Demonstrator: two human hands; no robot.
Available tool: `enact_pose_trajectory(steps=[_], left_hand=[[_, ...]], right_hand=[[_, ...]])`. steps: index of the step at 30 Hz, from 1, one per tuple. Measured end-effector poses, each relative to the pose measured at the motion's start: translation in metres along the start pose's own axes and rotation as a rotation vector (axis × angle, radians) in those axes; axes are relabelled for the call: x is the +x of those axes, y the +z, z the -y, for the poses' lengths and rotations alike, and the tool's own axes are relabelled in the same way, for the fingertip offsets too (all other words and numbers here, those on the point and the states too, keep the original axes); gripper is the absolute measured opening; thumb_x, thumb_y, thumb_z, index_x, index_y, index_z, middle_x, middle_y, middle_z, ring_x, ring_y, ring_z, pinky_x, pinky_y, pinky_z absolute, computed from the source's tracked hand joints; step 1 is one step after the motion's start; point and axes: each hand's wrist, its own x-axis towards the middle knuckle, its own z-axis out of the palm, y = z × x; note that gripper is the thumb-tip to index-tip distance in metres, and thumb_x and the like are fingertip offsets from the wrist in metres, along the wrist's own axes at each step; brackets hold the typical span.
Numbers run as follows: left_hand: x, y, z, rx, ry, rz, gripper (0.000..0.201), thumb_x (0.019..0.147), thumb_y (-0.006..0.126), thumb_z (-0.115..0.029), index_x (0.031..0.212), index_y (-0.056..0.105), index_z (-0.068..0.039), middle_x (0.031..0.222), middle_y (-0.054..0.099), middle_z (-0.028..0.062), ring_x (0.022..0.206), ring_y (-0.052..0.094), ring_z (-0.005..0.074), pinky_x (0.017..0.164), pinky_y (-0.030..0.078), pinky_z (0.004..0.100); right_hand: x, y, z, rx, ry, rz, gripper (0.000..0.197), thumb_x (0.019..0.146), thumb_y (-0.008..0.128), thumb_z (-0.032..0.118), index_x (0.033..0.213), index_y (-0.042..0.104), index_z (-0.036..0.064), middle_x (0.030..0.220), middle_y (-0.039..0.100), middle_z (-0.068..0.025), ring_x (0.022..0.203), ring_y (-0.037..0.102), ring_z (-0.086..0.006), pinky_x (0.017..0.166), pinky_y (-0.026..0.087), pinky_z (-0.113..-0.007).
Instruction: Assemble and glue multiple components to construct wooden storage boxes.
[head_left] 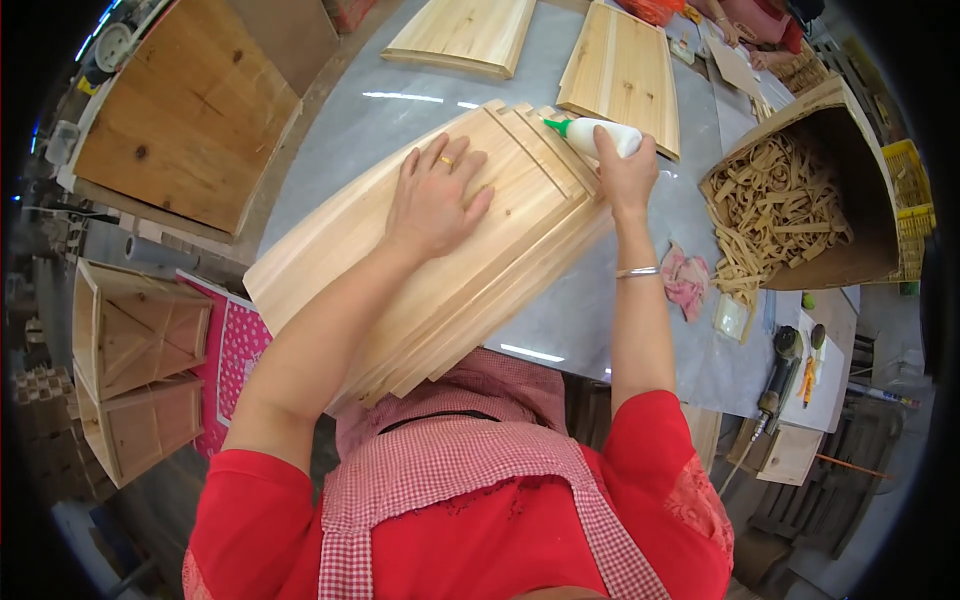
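Note:
A stack of pale wooden panels lies slantwise on the grey table, its layers slightly fanned out. My left hand rests flat on the top panel, fingers spread, with a ring on one finger. In my right hand is a white glue bottle with a green nozzle, tilted so that the tip points left. The nozzle tip hangs at the panels' far right end, close to a groove cut across the top board. Whether the tip touches the wood, I cannot tell.
Two more wooden panels lie at the table's far side. To the right stand a cardboard box of wood strips, a pink rag and a power tool. Wooden boxes are at left. Another person's hands show far right.

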Motion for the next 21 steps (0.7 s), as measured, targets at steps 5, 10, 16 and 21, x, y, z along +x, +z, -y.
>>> enact_pose_trajectory(steps=[5, 10, 16, 21], left_hand=[[0.002, -0.001, 0.001, 0.012, -0.006, 0.034, 0.047, 0.094, 0.054, -0.039, 0.133, 0.057, -0.014, 0.145, 0.049, 0.0142, 0.141, 0.034, 0.0329, 0.116, 0.023, 0.0515], [0.002, 0.0, 0.003, 0.023, -0.018, 0.037, 0.047, 0.094, 0.053, -0.04, 0.134, 0.057, -0.014, 0.146, 0.047, 0.0136, 0.142, 0.033, 0.0328, 0.116, 0.023, 0.0515], [0.002, 0.004, 0.006, 0.043, -0.022, 0.025, 0.046, 0.093, 0.056, -0.039, 0.133, 0.057, -0.015, 0.146, 0.047, 0.0119, 0.142, 0.033, 0.0315, 0.116, 0.024, 0.0504], [0.0, 0.001, 0.002, 0.01, -0.022, 0.015, 0.046, 0.092, 0.057, -0.038, 0.131, 0.058, -0.014, 0.145, 0.049, 0.0127, 0.141, 0.034, 0.0317, 0.115, 0.025, 0.049]], right_hand=[[-0.018, -0.062, -0.016, -0.126, -0.115, -0.022, 0.058, 0.076, 0.078, 0.037, 0.111, 0.058, -0.0049, 0.102, 0.068, -0.024, 0.095, 0.067, -0.038, 0.085, 0.052, -0.043], [-0.044, -0.113, -0.023, -0.18, -0.073, -0.034, 0.051, 0.079, 0.078, 0.033, 0.107, 0.058, -0.0046, 0.094, 0.068, -0.0188, 0.082, 0.067, -0.0269, 0.076, 0.053, -0.038], [-0.053, -0.109, 0.001, 0.157, 0.133, -0.003, 0.043, 0.083, 0.077, 0.033, 0.101, 0.057, -0.0008, 0.082, 0.065, -0.01, 0.054, 0.06, -0.0125, 0.046, 0.047, -0.026], [-0.048, -0.04, 0.023, 0.351, 0.035, 0.035, 0.043, 0.083, 0.078, 0.032, 0.101, 0.057, -0.0015, 0.081, 0.065, -0.0099, 0.052, 0.06, -0.0125, 0.043, 0.047, -0.025]])
